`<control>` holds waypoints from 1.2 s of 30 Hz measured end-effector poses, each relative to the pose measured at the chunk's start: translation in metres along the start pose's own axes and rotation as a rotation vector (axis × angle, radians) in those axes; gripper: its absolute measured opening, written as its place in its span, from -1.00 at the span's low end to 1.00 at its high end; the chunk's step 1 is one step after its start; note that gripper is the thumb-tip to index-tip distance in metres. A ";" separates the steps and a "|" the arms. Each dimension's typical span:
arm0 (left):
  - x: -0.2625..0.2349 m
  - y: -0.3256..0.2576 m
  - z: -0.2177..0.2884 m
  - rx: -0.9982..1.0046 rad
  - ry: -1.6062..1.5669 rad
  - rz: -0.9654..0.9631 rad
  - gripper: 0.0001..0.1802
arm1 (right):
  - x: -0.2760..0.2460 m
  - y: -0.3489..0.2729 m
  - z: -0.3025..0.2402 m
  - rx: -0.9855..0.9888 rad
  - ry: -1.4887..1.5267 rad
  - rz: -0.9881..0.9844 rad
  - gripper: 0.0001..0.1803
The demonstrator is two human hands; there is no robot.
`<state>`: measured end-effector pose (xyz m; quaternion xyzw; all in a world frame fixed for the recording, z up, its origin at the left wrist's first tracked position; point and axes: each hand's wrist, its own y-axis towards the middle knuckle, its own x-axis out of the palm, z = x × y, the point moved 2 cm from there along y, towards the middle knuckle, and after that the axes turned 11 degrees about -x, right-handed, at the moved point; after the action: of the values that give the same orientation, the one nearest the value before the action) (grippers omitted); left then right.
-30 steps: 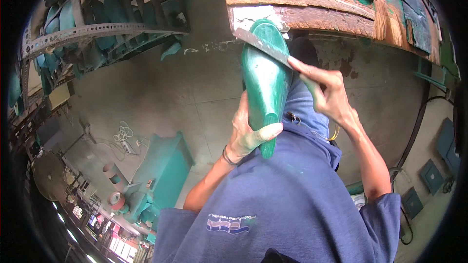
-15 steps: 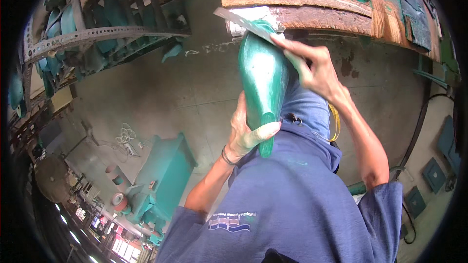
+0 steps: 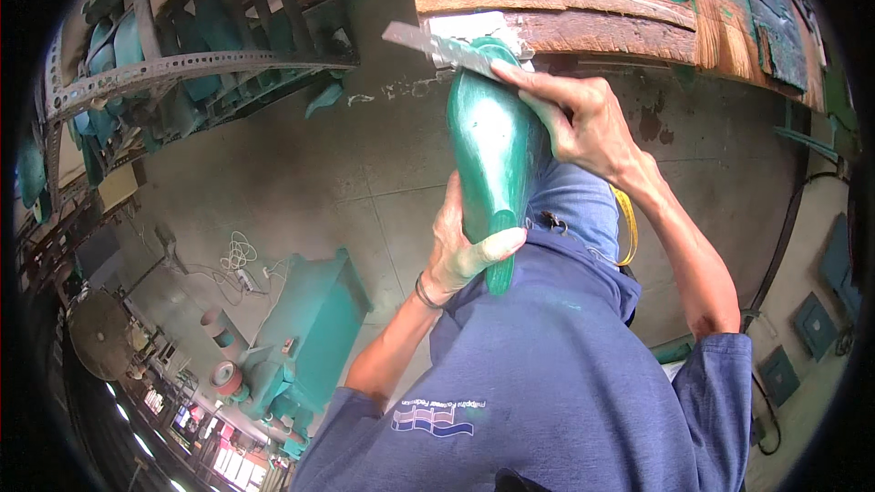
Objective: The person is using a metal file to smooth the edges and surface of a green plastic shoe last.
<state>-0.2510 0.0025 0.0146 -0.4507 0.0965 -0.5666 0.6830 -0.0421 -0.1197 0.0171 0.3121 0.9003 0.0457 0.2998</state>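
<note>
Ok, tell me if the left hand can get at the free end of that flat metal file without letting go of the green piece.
Probably not. The left hand grips the green piece low down near the body, while the file juts out past the piece's far top end, held there by the right hand.

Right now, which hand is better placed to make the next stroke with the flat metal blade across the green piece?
The right hand, probably. It already grips the flat metal blade lying across the green piece's top end. The left hand is wrapped around its lower end, steadying it.
</note>
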 end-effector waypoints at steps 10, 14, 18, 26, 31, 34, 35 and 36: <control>0.005 0.005 0.000 0.014 -0.142 -0.078 0.13 | -0.016 0.012 0.017 -0.005 -0.022 -0.134 -0.41; 0.016 0.006 -0.008 0.011 -0.192 -0.020 0.13 | -0.017 -0.015 -0.008 -0.031 0.026 -0.171 -0.38; 0.031 0.020 -0.024 0.126 -0.334 -0.109 0.10 | -0.040 -0.025 -0.008 0.002 0.106 -0.252 -0.41; 0.029 0.007 -0.038 0.177 -0.318 -0.041 0.01 | -0.011 0.013 0.003 -0.053 -0.039 -0.347 -0.33; 0.019 0.013 -0.049 0.155 -0.232 -0.028 -0.01 | -0.005 -0.006 0.005 -0.025 -0.002 -0.304 -0.33; 0.015 0.011 -0.052 0.172 -0.282 -0.029 -0.01 | -0.026 -0.056 -0.015 0.023 0.031 -0.313 -0.27; 0.013 0.013 -0.054 0.178 -0.278 -0.033 -0.01 | -0.030 -0.064 -0.021 0.068 0.059 -0.283 -0.31; 0.011 0.013 -0.055 0.185 -0.272 -0.035 0.00 | -0.026 -0.060 -0.017 0.068 0.059 -0.286 -0.31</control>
<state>-0.2734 -0.0351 -0.0225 -0.4599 -0.0574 -0.5186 0.7185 -0.0677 -0.1817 0.0278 0.1893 0.9450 -0.0188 0.2661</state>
